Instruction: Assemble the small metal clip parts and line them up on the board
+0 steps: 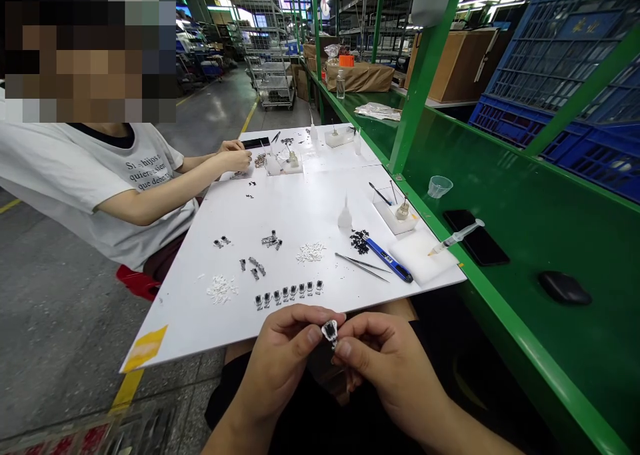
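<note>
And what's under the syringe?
The syringe has its tip over the white pad; its plunger end crosses the flat black slab, perhaps a phone. The strips right beneath it are covered; whether it touches the slab, I can't tell.

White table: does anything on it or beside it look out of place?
Mildly odd: the syringe slants from the white pad across the black phone, straddling table and green bench. Nothing looks clearly damaged.

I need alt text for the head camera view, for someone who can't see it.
A left hand and a right hand pinch a small black-and-white part by a white table. Similar parts form a row there, near tweezers and a blue cutter; a co-worker sits at left.
</note>
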A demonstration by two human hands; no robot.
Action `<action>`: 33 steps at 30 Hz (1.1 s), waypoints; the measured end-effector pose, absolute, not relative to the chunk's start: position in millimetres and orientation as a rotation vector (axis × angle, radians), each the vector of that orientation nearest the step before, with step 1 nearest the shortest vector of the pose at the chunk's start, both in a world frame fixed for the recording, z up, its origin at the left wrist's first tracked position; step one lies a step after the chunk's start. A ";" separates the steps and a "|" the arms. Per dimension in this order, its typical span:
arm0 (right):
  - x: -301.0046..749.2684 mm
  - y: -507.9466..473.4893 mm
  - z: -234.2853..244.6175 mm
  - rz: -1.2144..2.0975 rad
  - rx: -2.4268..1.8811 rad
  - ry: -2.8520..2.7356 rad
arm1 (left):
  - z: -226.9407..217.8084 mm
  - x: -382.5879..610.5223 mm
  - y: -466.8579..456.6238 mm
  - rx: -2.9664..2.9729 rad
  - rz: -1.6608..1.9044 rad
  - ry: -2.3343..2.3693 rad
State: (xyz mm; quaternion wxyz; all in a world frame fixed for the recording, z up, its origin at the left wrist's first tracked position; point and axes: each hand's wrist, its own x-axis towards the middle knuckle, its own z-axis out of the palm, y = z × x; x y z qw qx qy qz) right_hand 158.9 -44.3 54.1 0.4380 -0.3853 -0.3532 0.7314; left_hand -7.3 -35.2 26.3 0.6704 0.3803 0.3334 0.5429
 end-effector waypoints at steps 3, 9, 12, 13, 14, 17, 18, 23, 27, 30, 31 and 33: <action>159.4 -47.6 56.0 1.799 -0.991 -0.919 | 26.1 -8.2 -34.8 0.864 1.233 0.749; 159.2 -47.5 54.0 1.813 -0.981 -0.936 | 27.3 -9.4 -35.6 0.872 1.231 0.745; 159.7 -46.6 53.7 1.822 -0.981 -0.923 | 28.8 -9.0 -36.3 0.863 1.227 0.749; 160.0 -46.5 53.7 1.823 -0.983 -0.921 | 29.1 -8.9 -36.5 0.858 1.222 0.752; 160.2 -46.4 53.9 1.823 -0.986 -0.922 | 29.1 -8.7 -36.6 0.854 1.216 0.754; 160.7 -46.6 54.4 1.823 -0.993 -0.931 | 28.3 -8.0 -36.3 0.843 1.209 0.749; 160.8 -46.7 54.5 1.824 -0.995 -0.932 | 28.0 -7.6 -36.0 0.839 1.209 0.748; 160.5 -47.2 54.6 1.840 -0.990 -0.934 | 29.4 -5.6 -35.2 0.822 1.213 0.687; 160.3 -47.4 53.9 1.867 -0.973 -0.939 | 32.1 -4.8 -35.7 0.815 1.197 0.592; 160.6 -46.9 53.5 1.875 -0.969 -0.948 | 32.6 -4.6 -36.2 0.798 1.185 0.561; 160.8 -46.8 53.4 1.875 -0.969 -0.951 | 32.5 -4.5 -36.2 0.790 1.181 0.559; 161.0 -46.7 53.4 1.875 -0.967 -0.952 | 32.5 -4.2 -36.2 0.774 1.176 0.562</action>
